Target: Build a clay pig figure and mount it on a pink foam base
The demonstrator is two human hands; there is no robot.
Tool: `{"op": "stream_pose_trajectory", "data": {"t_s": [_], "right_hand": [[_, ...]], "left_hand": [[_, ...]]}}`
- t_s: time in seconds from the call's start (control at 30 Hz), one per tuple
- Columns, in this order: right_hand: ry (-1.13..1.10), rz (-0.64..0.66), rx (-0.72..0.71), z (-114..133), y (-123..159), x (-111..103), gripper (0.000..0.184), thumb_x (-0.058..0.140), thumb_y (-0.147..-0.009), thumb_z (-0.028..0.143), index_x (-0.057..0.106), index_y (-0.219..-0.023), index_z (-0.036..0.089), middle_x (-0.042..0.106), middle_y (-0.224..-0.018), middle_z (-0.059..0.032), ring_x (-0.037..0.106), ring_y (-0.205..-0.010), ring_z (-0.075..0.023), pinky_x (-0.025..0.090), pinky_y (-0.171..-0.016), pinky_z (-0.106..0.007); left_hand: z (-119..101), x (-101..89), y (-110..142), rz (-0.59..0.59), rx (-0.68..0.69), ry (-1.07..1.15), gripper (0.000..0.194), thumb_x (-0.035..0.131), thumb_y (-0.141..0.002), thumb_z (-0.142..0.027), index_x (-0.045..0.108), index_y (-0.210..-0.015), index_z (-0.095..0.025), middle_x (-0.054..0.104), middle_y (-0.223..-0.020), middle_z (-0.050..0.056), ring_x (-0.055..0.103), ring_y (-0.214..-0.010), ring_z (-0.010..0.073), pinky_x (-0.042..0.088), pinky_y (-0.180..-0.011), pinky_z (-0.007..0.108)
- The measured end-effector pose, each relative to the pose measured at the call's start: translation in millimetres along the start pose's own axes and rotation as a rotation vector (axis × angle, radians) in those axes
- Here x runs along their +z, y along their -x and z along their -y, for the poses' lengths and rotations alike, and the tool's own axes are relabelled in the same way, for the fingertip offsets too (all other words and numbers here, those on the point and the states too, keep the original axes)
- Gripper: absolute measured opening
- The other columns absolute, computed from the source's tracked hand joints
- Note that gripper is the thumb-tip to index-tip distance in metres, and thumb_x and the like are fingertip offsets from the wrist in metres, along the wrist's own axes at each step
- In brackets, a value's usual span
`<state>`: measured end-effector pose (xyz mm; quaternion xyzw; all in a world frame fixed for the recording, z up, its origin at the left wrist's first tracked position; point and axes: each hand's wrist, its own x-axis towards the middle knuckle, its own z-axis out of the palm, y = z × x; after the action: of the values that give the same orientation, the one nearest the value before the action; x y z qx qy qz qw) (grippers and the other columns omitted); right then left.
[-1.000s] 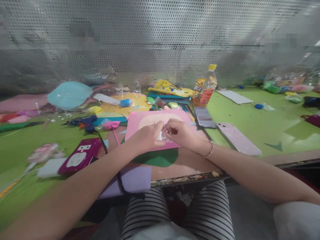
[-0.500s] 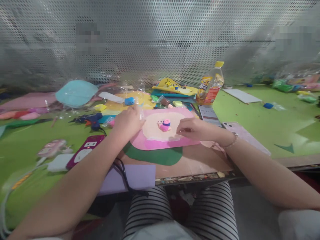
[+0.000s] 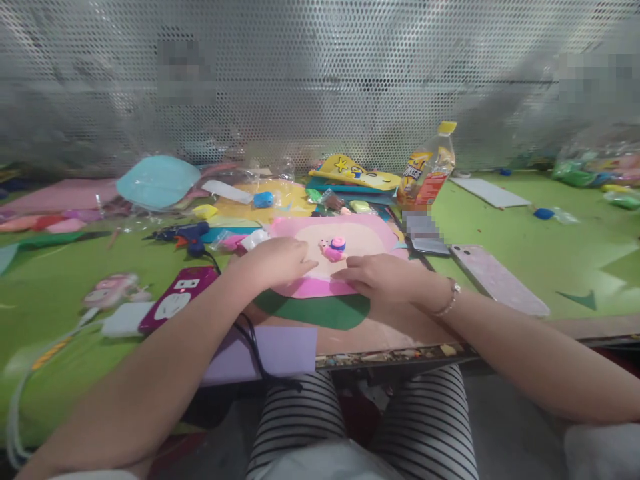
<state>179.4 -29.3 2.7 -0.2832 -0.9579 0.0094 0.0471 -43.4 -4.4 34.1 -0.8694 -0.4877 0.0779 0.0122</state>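
A small pink clay snail-like figure point(image 3: 334, 251) with a blue and pink coiled shell sits on a cream patch point(image 3: 310, 233) of a pink sheet point(image 3: 313, 287). My left hand point(image 3: 280, 261) rests at the sheet's left side, its index finger stretched onto the cream patch and nothing visible in it. From the right, my right hand point(image 3: 383, 275) reaches over the patch, fingers extended just below the figure; they hold nothing I can see. A white packet-like thing point(image 3: 255, 240) lies behind my left hand. Under the pink sheet shows a green sheet point(image 3: 320, 312).
Behind stand a bottle point(image 3: 430, 170) and yellow decorated cutouts point(image 3: 353, 175). A glue gun point(image 3: 183, 233), a purple power bank-like box point(image 3: 177, 300) and cables lie left. Two phones, one dark point(image 3: 425, 233) and one pink-backed point(image 3: 500, 280), lie right. A perforated metal screen point(image 3: 320, 87) closes the back.
My left hand has come down and toward me, from near the blue clay packet to the cream patch. My right hand has shifted left and lower, its fingers straighter.
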Motion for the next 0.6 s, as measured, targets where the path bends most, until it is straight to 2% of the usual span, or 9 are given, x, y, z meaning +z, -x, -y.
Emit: {"op": "stream_pose_trajectory", "data": {"t_s": [0.1, 0.2, 0.33, 0.43, 0.6], "right_hand": [[0.004, 0.007, -0.039, 0, 1, -2, 0.032, 0.039, -0.09, 0.019, 0.059, -0.115, 0.018, 0.055, -0.086, -0.0068, 0.052, -0.069, -0.0149, 0.039, -0.063, -0.027], [-0.115, -0.045, -0.075, -6, 1, -6, 0.033, 0.037, -0.091, 0.016, 0.059, -0.115, 0.016, 0.054, -0.088, -0.0074, 0.052, -0.074, -0.0148, 0.041, -0.067, -0.027], [-0.189, -0.142, -0.082, -13, 1, -5, 0.035, 0.036, -0.091, 0.015, 0.057, -0.119, 0.016, 0.053, -0.089, -0.0084, 0.051, -0.078, -0.0154, 0.042, -0.07, -0.027], [-0.113, -0.098, -0.144, -14, 0, 1, 0.037, 0.04, -0.088, 0.015, 0.057, -0.12, 0.017, 0.051, -0.095, -0.0099, 0.05, -0.079, -0.017, 0.042, -0.071, -0.03], [-0.041, -0.026, -0.149, -10, 0, 5, 0.029, 0.044, -0.084, 0.019, 0.065, -0.104, 0.014, 0.052, -0.093, -0.0105, 0.049, -0.075, -0.0185, 0.042, -0.073, -0.035]], "left_hand": [[-6, -1.7, 0, 0.169, 0.114, 0.082, 0.045, 0.03, -0.087, -0.045, 0.064, -0.085, -0.016, 0.066, -0.088, 0.01, 0.06, -0.075, 0.0209, 0.039, -0.06, 0.029], [-7, 0.6, -1, 0.247, 0.118, 0.133, 0.044, 0.034, -0.085, -0.048, 0.064, -0.085, -0.016, 0.065, -0.088, 0.01, 0.058, -0.071, 0.0187, 0.036, -0.056, 0.028], [-6, 2.3, -3, 0.258, 0.105, 0.167, 0.047, 0.041, -0.079, -0.058, 0.062, -0.085, -0.017, 0.064, -0.09, 0.009, 0.057, -0.069, 0.0185, 0.034, -0.054, 0.027], [-5, 2.9, -3, 0.251, 0.094, 0.153, 0.047, 0.047, -0.074, -0.062, 0.061, -0.084, -0.018, 0.064, -0.089, 0.008, 0.056, -0.069, 0.019, 0.033, -0.054, 0.027], [-4, 9.0, -8, 0.224, 0.135, 0.161, 0.048, 0.052, -0.071, -0.063, 0.061, -0.082, -0.018, 0.064, -0.083, 0.007, 0.056, -0.068, 0.0195, 0.034, -0.053, 0.027]]}}
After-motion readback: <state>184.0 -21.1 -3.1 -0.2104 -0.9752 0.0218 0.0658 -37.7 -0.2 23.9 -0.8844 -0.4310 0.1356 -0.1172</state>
